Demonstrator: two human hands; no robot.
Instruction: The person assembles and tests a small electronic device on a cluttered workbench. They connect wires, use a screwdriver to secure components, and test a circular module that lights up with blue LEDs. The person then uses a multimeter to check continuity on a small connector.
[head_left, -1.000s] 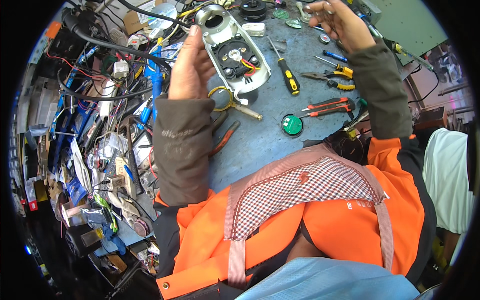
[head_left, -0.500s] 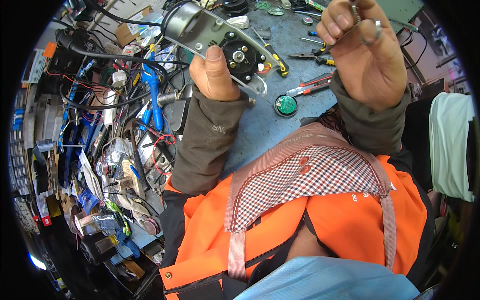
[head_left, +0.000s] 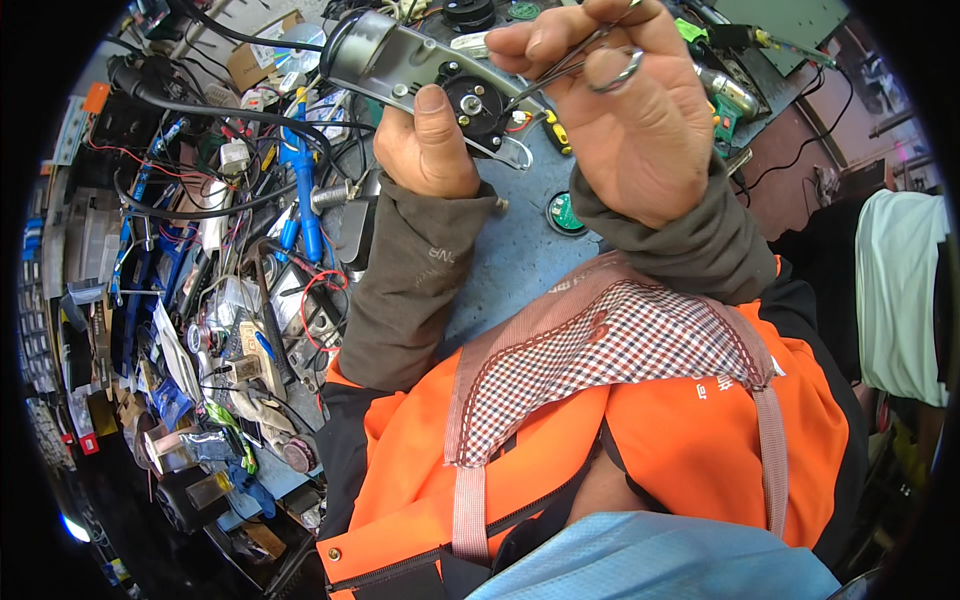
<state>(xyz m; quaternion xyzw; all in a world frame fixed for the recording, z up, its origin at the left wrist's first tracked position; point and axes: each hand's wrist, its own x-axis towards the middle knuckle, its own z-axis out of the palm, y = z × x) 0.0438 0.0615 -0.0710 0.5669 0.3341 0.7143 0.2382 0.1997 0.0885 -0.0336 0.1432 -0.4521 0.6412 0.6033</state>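
Gripped in my left hand is a silver metal housing, raised and tilted, with a black round motor part and coloured wires in it. My right hand, palm up, holds slim metal forceps with ring handles, angled down-left toward the motor part; their tips are near it, contact unclear. Beneath, a small round green circuit board in a black case lies on the blue-grey bench, just left of my right wrist. A yellow-and-black screwdriver handle shows behind the housing.
Tangled cables, blue tools, parts and packets fill the left side of the bench. A cardboard box sits behind. At upper right are a green-and-silver power tool and a corded iron-like tool. Pale green cloth hangs at right.
My left hand took hold of the housing and lifted and tilted it. My right hand brought the forceps down and leftward from the upper right to the motor part.
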